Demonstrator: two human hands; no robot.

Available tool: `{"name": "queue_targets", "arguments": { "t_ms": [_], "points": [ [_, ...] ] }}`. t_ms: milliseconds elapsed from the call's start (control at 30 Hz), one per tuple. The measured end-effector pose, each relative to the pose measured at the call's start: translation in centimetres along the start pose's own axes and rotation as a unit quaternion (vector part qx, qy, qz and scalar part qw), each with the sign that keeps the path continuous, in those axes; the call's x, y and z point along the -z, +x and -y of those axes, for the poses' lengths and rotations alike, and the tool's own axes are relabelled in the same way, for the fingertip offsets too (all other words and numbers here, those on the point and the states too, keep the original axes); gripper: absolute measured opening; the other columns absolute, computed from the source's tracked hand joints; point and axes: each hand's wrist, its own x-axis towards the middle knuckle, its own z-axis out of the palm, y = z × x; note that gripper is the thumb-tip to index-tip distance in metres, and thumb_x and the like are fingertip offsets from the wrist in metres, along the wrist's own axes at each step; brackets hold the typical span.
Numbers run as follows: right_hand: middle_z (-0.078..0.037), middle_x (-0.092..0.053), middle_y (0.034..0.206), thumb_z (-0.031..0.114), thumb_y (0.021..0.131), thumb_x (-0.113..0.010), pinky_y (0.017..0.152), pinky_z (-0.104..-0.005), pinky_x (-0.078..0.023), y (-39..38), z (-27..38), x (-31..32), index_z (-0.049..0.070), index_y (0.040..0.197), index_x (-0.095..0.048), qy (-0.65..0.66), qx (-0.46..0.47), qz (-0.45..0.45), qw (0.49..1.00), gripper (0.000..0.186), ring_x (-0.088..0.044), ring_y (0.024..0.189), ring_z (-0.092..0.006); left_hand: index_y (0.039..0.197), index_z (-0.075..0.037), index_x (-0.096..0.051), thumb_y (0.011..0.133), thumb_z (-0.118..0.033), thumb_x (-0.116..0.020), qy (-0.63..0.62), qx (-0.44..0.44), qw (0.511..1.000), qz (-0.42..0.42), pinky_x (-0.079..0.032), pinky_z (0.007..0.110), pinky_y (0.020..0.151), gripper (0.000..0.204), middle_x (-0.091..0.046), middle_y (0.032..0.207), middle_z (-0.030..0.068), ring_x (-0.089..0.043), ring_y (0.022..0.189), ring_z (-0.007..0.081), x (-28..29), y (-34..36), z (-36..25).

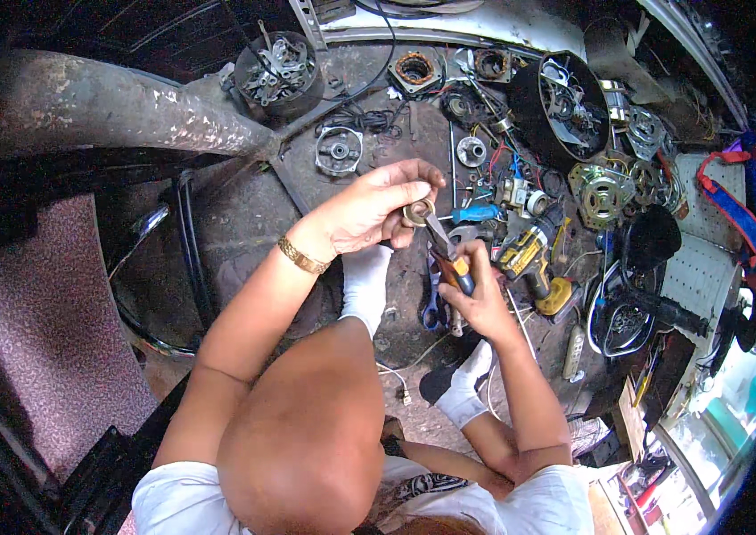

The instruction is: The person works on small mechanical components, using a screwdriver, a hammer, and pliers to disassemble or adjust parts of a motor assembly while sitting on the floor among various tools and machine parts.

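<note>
My left hand (376, 203), with a gold watch or bracelet on its wrist, pinches a small metal ring (407, 214) between thumb and fingers. Closed around the dark and orange handles of a pair of pliers (439, 239) is my right hand (485, 301). The pliers' jaws reach up to the ring and seem to touch its edge; whether they grip it, I cannot tell. Just below the pliers lie blue-handled scissors (432, 314). A screwdriver with a blue handle (476, 214) rests a little beyond my right hand.
A yellow and black cordless drill (534, 263) lies right of my right hand. Farther off are a round metal motor cover (339, 151), a copper-wound stator (414, 69), a bucket of metal parts (278, 78) and a large black tub (565, 107). A thick pipe (128, 107) crosses the upper left.
</note>
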Motion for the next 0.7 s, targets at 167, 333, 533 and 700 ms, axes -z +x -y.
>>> {"name": "queue_targets", "arguments": {
  "t_ms": [167,333,533,700],
  "points": [
    [-0.010,-0.058,0.082,0.004,0.074,-0.064,0.074,-0.0297,-0.044,-0.3,-3.5,-1.5,-0.002,0.096,-0.052,0.021,-0.038,0.006,0.999,0.026,-0.054,0.077,-0.0159,0.108,-0.008,-0.050,0.089,-0.019,-0.053,0.018,0.010,1.000,0.007,-0.045,0.020,0.043,0.022,-0.052,0.084,-0.0016,-0.051,0.068,0.0040,-0.8,0.5,0.4],
    [-0.010,-0.057,0.078,0.000,0.071,-0.060,0.073,-0.0298,-0.044,-0.2,-3.8,-1.9,-0.001,0.096,-0.052,0.005,-0.031,0.011,0.999,0.027,-0.054,0.075,-0.0166,0.106,-0.008,-0.050,0.089,-0.019,-0.053,0.013,0.014,1.000,0.012,-0.044,0.019,0.042,0.021,-0.051,0.083,-0.0017,-0.049,0.067,0.0039,-0.9,0.2,0.3],
    [-0.014,-0.055,0.091,-0.003,0.065,-0.054,0.081,-0.0323,-0.041,-0.2,-2.9,-1.9,0.002,0.108,-0.046,-0.008,-0.003,0.007,1.000,0.044,-0.055,0.087,-0.0241,0.103,-0.009,-0.049,0.089,-0.017,-0.053,-0.001,0.002,1.000,0.009,-0.042,0.017,0.042,0.017,-0.050,0.084,-0.0018,-0.048,0.069,0.0039,-1.0,0.0,0.2],
    [-0.018,-0.047,0.113,-0.003,0.063,-0.054,0.095,-0.0352,-0.034,0.0,-2.3,-0.9,0.003,0.122,-0.036,-0.028,-0.015,0.050,0.998,0.062,-0.046,0.111,-0.0303,0.103,-0.010,-0.048,0.089,-0.015,-0.053,-0.005,0.000,1.000,-0.023,-0.039,0.016,0.041,0.016,-0.050,0.084,-0.0020,-0.048,0.070,0.0039,-1.7,0.1,0.2]
  ]
}}
